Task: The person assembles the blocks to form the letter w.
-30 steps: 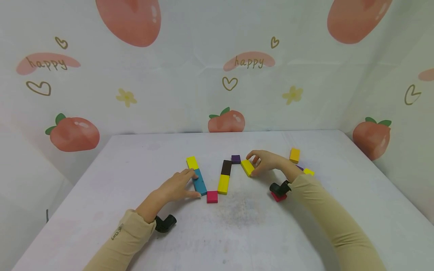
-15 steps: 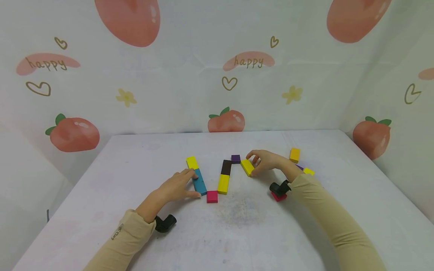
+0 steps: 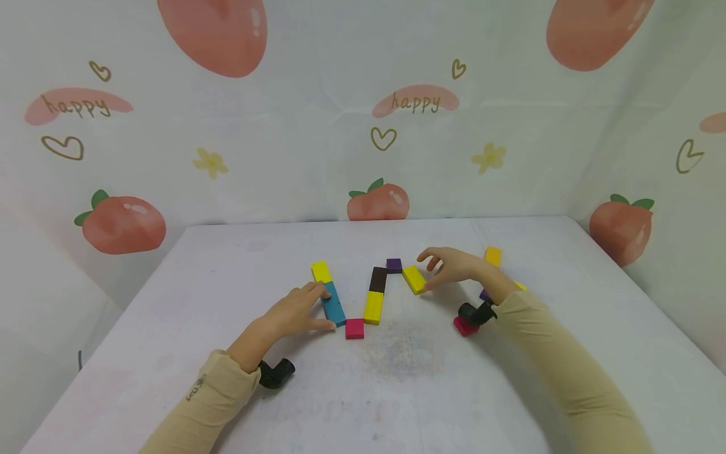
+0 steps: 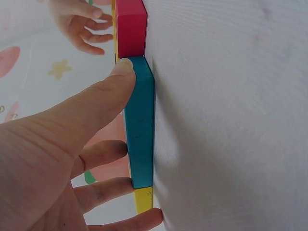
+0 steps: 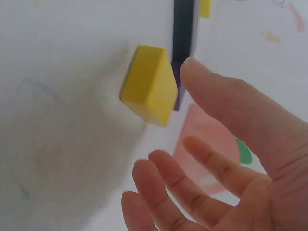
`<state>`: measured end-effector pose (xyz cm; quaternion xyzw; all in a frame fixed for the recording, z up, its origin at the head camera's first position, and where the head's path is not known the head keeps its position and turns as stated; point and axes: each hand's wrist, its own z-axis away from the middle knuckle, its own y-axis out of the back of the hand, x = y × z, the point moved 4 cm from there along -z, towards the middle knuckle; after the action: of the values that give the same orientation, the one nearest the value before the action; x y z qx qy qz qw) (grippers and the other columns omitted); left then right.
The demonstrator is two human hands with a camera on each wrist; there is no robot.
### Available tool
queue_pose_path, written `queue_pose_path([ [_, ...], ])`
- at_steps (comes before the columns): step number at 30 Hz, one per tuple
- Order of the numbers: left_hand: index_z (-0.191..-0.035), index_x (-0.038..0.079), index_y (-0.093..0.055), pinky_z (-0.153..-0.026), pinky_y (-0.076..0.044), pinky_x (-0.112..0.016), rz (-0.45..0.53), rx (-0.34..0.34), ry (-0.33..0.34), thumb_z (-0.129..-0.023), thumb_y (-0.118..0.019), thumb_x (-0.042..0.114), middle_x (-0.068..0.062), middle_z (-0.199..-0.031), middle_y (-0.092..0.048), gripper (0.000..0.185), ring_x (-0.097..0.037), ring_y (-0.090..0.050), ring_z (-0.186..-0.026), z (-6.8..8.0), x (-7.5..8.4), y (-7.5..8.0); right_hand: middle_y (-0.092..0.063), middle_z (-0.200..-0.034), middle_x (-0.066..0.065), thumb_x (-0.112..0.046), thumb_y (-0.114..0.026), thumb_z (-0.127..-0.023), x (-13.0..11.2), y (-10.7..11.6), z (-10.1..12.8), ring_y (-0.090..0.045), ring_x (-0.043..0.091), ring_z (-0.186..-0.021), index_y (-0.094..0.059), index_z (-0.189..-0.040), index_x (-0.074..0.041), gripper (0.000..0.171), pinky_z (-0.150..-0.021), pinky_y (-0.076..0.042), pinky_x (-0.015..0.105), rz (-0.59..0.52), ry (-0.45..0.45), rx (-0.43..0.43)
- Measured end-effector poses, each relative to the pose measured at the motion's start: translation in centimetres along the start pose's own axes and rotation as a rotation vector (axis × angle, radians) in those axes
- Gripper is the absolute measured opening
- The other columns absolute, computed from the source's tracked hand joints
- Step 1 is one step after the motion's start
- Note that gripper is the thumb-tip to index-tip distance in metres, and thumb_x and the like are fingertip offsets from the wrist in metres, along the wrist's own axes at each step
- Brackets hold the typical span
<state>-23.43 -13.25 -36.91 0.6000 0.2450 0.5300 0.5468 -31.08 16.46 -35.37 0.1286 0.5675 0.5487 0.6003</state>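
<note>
Bright, even, soft light with faint shadows; sharp head view, blurred close-up wrist views.

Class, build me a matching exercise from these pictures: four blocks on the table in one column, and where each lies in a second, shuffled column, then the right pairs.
1. teal block
2. pink square block
3. purple square block
4. slanted yellow block

a. just off the right hand
b. far end of the brown block
c. under the left hand fingertips
d. near end of the teal block

Pairs: 1-c, 2-d, 3-b, 4-a
</note>
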Motion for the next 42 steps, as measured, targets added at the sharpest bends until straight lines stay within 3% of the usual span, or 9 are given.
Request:
queue_pose_path([
  [11, -0.124, 0.009, -0.052, -0.1, -0.044, -0.05, 0.008, -0.008, 0.01, -0.079, -0.073, 0.037, -0.016, -0.14, -0.044, 0.057, -0.034, -0.049, -0.115, 0.0, 0.0, 0.1, -0.057, -0.12, 0.024, -0.023, -0.069, -0.084, 2.2, 1.7, 3.5, -0.059, 0.034, -0.104, -0.05, -0.126, -0.002, 0.05, -0.091, -0.05, 0.046, -0.037, 0.064, 0.077],
  [22, -0.123, 0.009, -0.052, -0.1, -0.044, -0.05, 0.01, -0.004, 0.006, -0.079, -0.073, 0.037, -0.016, -0.139, -0.045, 0.057, -0.034, -0.049, -0.114, 0.0, 0.0, 0.0, -0.056, -0.119, 0.026, -0.026, -0.069, -0.084, 6.1, 2.2, 6.9, -0.055, 0.039, -0.107, -0.051, -0.122, 0.002, 0.051, -0.093, -0.048, 0.05, -0.051, -0.01, 0.18],
  [29, -0.123, 0.009, -0.052, -0.099, -0.044, -0.049, 0.011, -0.002, 0.002, -0.079, -0.073, 0.037, -0.016, -0.138, -0.046, 0.057, -0.033, -0.049, -0.112, 0.1, 0.1, 0.0, -0.049, -0.124, 0.031, -0.035, -0.073, -0.079, 8.1, 1.7, 7.8, -0.048, 0.045, -0.111, -0.047, -0.125, 0.003, 0.065, -0.091, -0.048, 0.052, -0.015, -0.141, 0.219],
  [35, -0.123, 0.009, -0.052, -0.1, -0.043, -0.05, 0.013, 0.0, 0.001, -0.079, -0.073, 0.037, -0.016, -0.139, -0.045, 0.057, -0.034, -0.049, -0.114, 0.1, 0.1, 0.0, -0.048, -0.123, 0.032, -0.036, -0.075, -0.076, 8.6, 1.2, 8.0, -0.048, 0.045, -0.108, -0.043, -0.127, 0.007, 0.074, -0.092, -0.047, 0.054, 0.004, -0.174, 0.249],
  [42, -0.123, 0.009, -0.051, -0.1, -0.044, -0.049, 0.008, 0.001, -0.002, -0.079, -0.072, 0.038, -0.016, -0.138, -0.046, 0.057, -0.033, -0.049, -0.112, 0.1, 0.1, 0.1, -0.049, -0.121, 0.033, -0.032, -0.077, -0.075, 8.2, 0.8, 8.1, -0.051, 0.041, -0.104, -0.043, -0.126, 0.008, 0.073, -0.091, -0.048, 0.054, 0.038, -0.181, 0.257],
])
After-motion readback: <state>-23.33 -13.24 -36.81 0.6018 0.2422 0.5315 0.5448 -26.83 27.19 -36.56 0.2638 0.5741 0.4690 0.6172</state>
